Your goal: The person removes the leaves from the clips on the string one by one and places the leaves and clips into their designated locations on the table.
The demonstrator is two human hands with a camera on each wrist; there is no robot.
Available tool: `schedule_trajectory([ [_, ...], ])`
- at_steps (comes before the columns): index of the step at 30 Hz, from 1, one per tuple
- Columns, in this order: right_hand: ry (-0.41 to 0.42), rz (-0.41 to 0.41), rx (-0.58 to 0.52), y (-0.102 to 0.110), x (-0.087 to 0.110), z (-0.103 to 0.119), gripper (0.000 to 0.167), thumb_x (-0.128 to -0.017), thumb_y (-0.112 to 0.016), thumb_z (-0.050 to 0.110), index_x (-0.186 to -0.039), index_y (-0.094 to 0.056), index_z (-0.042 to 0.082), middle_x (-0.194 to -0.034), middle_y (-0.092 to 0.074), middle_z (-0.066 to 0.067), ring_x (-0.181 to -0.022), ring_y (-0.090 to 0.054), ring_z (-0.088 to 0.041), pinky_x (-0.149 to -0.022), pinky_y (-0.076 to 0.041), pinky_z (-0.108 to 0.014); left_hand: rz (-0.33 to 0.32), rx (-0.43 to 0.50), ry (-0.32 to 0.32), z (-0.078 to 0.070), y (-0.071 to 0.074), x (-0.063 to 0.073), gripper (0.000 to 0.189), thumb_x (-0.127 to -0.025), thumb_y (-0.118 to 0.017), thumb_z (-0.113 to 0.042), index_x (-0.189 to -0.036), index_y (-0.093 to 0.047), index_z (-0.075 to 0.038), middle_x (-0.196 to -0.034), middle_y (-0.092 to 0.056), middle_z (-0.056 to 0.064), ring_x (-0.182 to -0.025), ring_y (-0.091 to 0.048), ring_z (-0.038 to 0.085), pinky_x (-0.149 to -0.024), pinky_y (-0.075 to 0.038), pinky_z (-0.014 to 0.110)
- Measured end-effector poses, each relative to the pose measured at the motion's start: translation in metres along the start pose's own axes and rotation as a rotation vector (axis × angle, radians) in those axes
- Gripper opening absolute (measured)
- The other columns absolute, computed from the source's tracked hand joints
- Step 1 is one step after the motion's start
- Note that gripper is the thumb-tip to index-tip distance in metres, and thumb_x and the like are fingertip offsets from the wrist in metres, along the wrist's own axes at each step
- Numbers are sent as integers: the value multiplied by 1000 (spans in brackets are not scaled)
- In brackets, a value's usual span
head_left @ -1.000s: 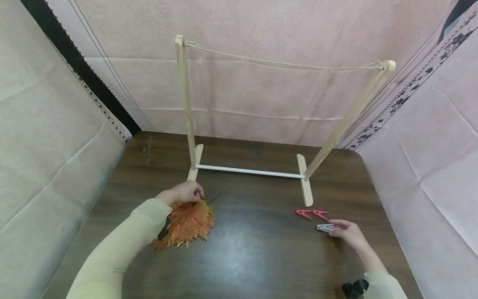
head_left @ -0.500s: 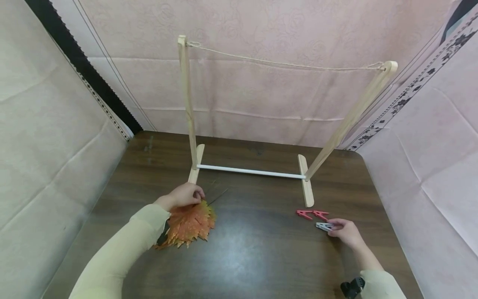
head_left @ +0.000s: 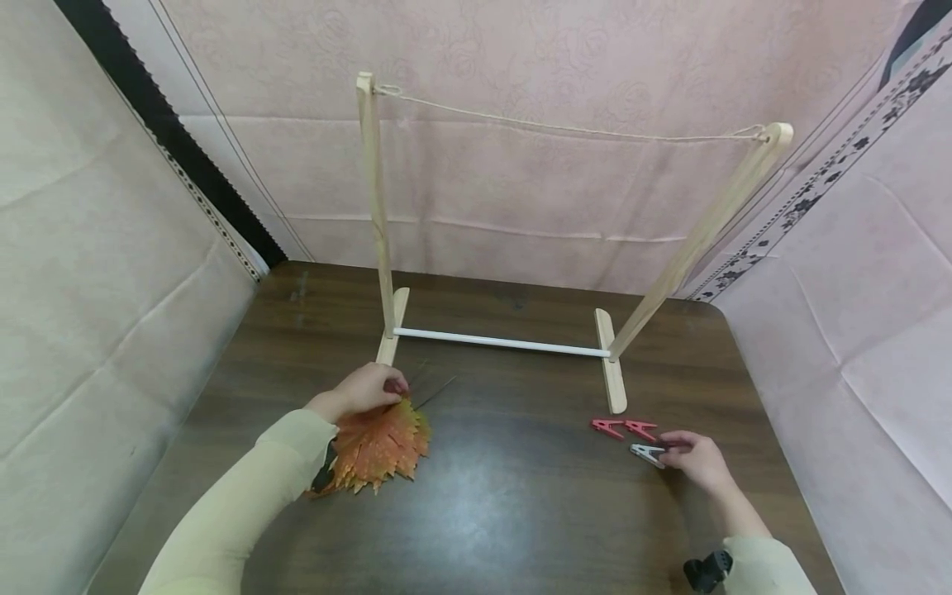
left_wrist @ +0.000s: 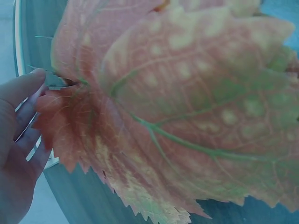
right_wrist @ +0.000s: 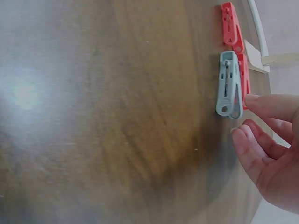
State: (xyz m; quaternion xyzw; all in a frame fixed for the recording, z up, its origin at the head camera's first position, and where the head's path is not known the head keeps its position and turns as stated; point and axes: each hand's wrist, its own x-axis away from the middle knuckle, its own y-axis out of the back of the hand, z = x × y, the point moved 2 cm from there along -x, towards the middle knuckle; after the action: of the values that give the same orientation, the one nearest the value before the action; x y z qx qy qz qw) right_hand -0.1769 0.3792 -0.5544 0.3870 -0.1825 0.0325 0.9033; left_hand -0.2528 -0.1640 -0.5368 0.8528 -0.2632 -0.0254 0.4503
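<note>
At the left of the table, a bunch of orange, red and yellow-green autumn leaves (head_left: 383, 446) lies fanned out, its thin stems pointing away. My left hand (head_left: 366, 387) pinches the bunch at its stem end; leaves fill most of the left wrist view. On the right, a pale grey clothespin (right_wrist: 227, 84) lies beside two red clothespins (head_left: 607, 426). My right hand (right_wrist: 273, 144) is just at the end of the grey one, thumb and fingers parted. In the right wrist view no finger closes round that clothespin.
A wooden stand with a left post (head_left: 375, 207), a right post (head_left: 699, 240) and a white crossbar (head_left: 498, 340) stands behind the hands. A slack string (head_left: 550, 126) joins the post tops. Pale cloth walls (head_left: 506, 190) surround the brown table (head_left: 483, 479).
The grey clothespin has turned slightly, its near end swinging toward me, and my right fingers have come off it. My left hand stays on the leaves.
</note>
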Motion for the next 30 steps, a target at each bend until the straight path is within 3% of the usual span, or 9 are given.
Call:
schedule_trajectory([
  [11, 53, -22, 14, 15, -1, 22, 40, -91, -60, 19, -120, -55, -8, -112, -61, -29, -89, -65, -28, -73, -52, -38, -51, 60, -21, -5, 10, -5, 20, -85, -66, -9, -103, -67, -1, -99, -69, 10, -91, -65, 22, -82, -52, 40],
  [23, 179, -91, 22, 37, -10, 68, 41, -91, -60, 21, -120, -56, -7, -114, -62, -28, -93, -65, -26, -69, -49, -24, -119, 60, -59, -22, 36, -14, 24, -85, -66, -10, -107, -65, 1, -104, -67, 17, -97, -62, 29, -85, -49, 44],
  [25, 203, -111, 29, 41, -11, 75, 41, -91, -60, 23, -120, -56, -6, -115, -62, -28, -91, -65, -22, -69, -48, -23, -129, 55, -63, -25, 40, -16, 24, -86, -66, -11, -108, -65, 0, -107, -66, 18, -99, -61, 29, -86, -48, 44],
  [30, 260, -159, 33, 49, -13, 94, 39, -91, -60, 24, -118, -59, -4, -116, -62, -26, -80, -55, 7, -69, -47, -18, -162, 55, -58, -36, 51, -19, 26, -88, -65, -15, -111, -64, -4, -113, -65, 15, -107, -59, 29, -92, -46, 45],
])
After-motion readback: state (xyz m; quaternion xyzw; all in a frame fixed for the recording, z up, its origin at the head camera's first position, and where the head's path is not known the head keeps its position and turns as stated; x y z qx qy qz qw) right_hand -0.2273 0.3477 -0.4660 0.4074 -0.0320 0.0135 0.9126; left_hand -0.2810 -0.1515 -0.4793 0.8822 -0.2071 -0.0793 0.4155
